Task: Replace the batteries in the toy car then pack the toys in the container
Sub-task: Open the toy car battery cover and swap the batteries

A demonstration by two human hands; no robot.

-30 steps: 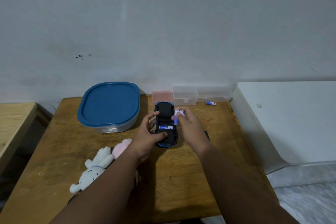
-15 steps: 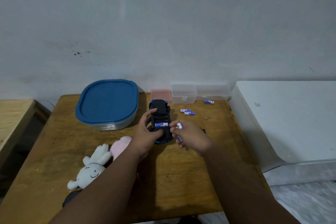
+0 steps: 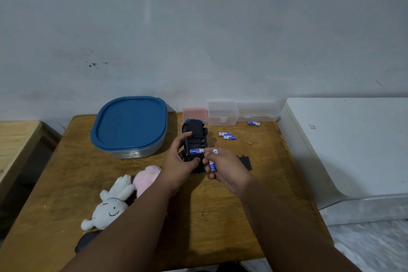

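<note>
A blue and black toy car [image 3: 194, 137] lies upside down in the middle of the wooden table [image 3: 220, 216]. My left hand [image 3: 178, 163] grips its left side. One blue battery [image 3: 196, 151] sits in its open compartment. My right hand [image 3: 227, 168] is just right of the car, holding two blue and white batteries [image 3: 213, 164]. Two batteries [image 3: 227, 135] lie together right of the car, and another battery [image 3: 253, 123] lies further back. The black battery cover [image 3: 245, 161] lies behind my right hand. A container with a blue lid [image 3: 130, 125] stands at the back left.
A white rabbit plush [image 3: 110, 205] and a pink plush [image 3: 146, 176] lie at the front left, partly under my left forearm. A pink block [image 3: 195, 113] and clear plastic boxes [image 3: 223, 113] line the wall. A white appliance [image 3: 348, 143] stands to the right.
My right hand has drawn back from the far side of the car to its near right with batteries in it. Two batteries now lie uncovered on the table.
</note>
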